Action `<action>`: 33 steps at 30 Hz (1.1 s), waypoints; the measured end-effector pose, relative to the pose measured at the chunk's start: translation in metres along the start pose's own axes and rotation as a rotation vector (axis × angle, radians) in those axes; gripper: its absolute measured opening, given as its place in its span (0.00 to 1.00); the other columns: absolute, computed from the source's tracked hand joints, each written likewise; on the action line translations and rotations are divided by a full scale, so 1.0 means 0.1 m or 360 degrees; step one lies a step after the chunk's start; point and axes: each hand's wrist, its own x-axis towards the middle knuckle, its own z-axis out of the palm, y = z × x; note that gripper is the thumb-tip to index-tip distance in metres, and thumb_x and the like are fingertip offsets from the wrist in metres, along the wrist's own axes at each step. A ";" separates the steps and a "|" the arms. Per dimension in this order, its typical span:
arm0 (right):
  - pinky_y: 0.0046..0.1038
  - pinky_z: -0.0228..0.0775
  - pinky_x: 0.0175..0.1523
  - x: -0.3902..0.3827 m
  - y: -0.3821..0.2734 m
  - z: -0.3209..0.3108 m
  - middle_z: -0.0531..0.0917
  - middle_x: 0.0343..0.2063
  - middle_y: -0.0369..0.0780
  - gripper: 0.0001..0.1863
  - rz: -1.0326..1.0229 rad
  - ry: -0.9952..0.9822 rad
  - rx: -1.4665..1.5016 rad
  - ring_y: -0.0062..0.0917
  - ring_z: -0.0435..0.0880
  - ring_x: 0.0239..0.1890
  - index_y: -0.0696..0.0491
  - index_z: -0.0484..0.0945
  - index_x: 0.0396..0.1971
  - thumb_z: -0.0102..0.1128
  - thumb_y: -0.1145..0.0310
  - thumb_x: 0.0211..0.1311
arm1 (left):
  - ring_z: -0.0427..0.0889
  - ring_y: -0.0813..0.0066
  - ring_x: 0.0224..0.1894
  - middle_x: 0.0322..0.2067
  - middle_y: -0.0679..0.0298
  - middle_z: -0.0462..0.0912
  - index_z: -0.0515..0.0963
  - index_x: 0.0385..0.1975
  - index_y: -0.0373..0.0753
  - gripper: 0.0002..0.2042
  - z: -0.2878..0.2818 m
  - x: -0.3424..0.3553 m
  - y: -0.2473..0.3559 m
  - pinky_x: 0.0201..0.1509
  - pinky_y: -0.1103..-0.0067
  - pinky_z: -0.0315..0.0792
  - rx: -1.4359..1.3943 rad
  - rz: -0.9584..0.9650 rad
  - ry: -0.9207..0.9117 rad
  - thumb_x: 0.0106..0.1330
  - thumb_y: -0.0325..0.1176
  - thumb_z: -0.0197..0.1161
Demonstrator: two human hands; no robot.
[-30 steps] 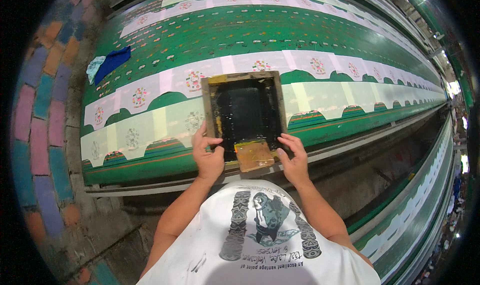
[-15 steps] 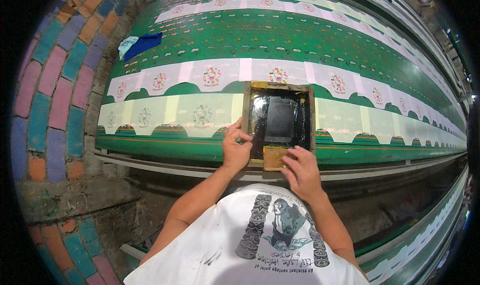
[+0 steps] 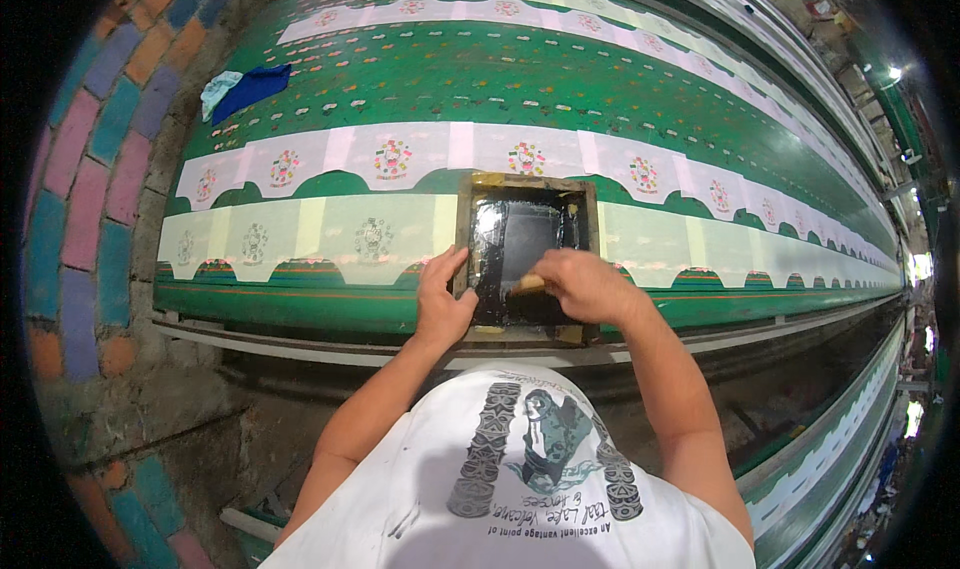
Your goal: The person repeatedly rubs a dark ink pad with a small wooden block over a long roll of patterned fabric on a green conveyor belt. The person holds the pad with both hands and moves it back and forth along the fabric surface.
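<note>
A wooden-edged screen printing frame (image 3: 591, 214) lies over the near row of pale yellow fabric pieces (image 3: 335, 219). Its dark inside has a lighter grey rectangle, partly covered by my right arm side. My left hand (image 3: 443, 304) grips the frame's left edge, fingers along the outside and thumb at the near part. Inside the frame, my right hand (image 3: 577, 277) is closed round a small yellowish squeegee (image 3: 527, 284), which is mostly hidden by the fingers. Pieces left of the frame carry grey outline prints; what lies beneath the frame is hidden.
A row of pink pieces (image 3: 335, 159) with coloured prints lies just beyond, and further rows sit at the far side of the long green table (image 3: 400, 94). Blue and pale cloths (image 3: 250, 91) lie at the far left. A metal rail (image 3: 300, 347) runs along the near edge.
My right hand has taken hold of the squeegee from the frame's near end and lifted it, moving it farther into the frame. The left hand stays at the left edge; the view has shifted slightly.
</note>
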 end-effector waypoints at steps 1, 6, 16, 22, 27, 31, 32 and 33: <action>0.49 0.80 0.60 0.12 0.08 -0.06 0.87 0.45 0.49 0.18 -0.0006 0.0051 -0.0031 0.50 0.87 0.54 0.54 0.88 0.51 0.64 0.81 0.62 | 0.80 0.45 0.70 0.66 0.45 0.84 0.85 0.65 0.35 0.27 -0.01 0.01 -0.10 0.78 0.55 0.70 0.0200 0.0199 -0.0018 0.62 0.25 0.71; 0.48 0.80 0.61 0.67 0.45 -0.25 0.87 0.46 0.49 0.22 0.0158 0.0354 -0.0036 0.50 0.86 0.54 0.50 0.90 0.54 0.64 0.82 0.62 | 0.77 0.41 0.67 0.60 0.46 0.83 0.85 0.63 0.35 0.24 -0.20 0.12 0.18 0.71 0.50 0.70 0.0659 0.0476 -0.0151 0.66 0.33 0.75; 0.48 0.79 0.58 0.48 0.17 0.05 0.88 0.43 0.46 0.27 0.0117 0.0498 -0.0176 0.48 0.87 0.50 0.47 0.91 0.57 0.66 0.82 0.59 | 0.78 0.42 0.64 0.57 0.47 0.83 0.85 0.59 0.34 0.22 -0.23 0.24 0.18 0.67 0.50 0.71 0.0812 0.0573 -0.0218 0.66 0.33 0.74; 0.47 0.78 0.58 0.03 -0.32 0.36 0.89 0.43 0.43 0.29 0.0111 0.0584 -0.0162 0.45 0.86 0.49 0.49 0.90 0.58 0.66 0.83 0.54 | 0.77 0.41 0.63 0.55 0.49 0.82 0.87 0.55 0.35 0.19 -0.19 0.24 0.09 0.65 0.48 0.70 0.0681 0.0625 -0.0133 0.64 0.31 0.74; 0.46 0.76 0.57 -0.28 -0.63 0.57 0.88 0.46 0.43 0.29 0.0140 0.0571 -0.0114 0.44 0.85 0.50 0.52 0.89 0.59 0.67 0.83 0.53 | 0.77 0.41 0.64 0.58 0.47 0.82 0.87 0.55 0.36 0.19 -0.13 0.26 -0.03 0.68 0.50 0.70 0.0431 0.0500 -0.0070 0.64 0.27 0.73; 0.47 0.76 0.59 -0.43 -0.74 0.67 0.85 0.48 0.45 0.27 0.0165 0.0565 -0.0086 0.45 0.83 0.53 0.52 0.88 0.59 0.69 0.80 0.57 | 0.76 0.40 0.69 0.65 0.43 0.80 0.87 0.59 0.37 0.22 -0.03 0.20 -0.10 0.75 0.53 0.70 0.0151 0.0264 -0.0072 0.62 0.23 0.73; 0.47 0.76 0.60 -0.45 -0.74 0.69 0.85 0.48 0.46 0.27 0.0167 0.0572 -0.0068 0.45 0.83 0.54 0.52 0.88 0.59 0.69 0.79 0.57 | 0.76 0.40 0.70 0.67 0.43 0.79 0.87 0.59 0.37 0.22 -0.01 0.18 -0.10 0.75 0.54 0.69 0.0097 0.0206 -0.0072 0.62 0.23 0.73; 0.49 0.75 0.66 -0.51 -0.73 0.71 0.85 0.54 0.48 0.24 0.0209 0.0424 -0.0025 0.47 0.82 0.60 0.53 0.88 0.59 0.74 0.73 0.60 | 0.74 0.41 0.74 0.71 0.43 0.77 0.87 0.60 0.39 0.24 0.03 0.14 -0.14 0.79 0.55 0.67 -0.0036 0.0063 -0.0100 0.60 0.22 0.72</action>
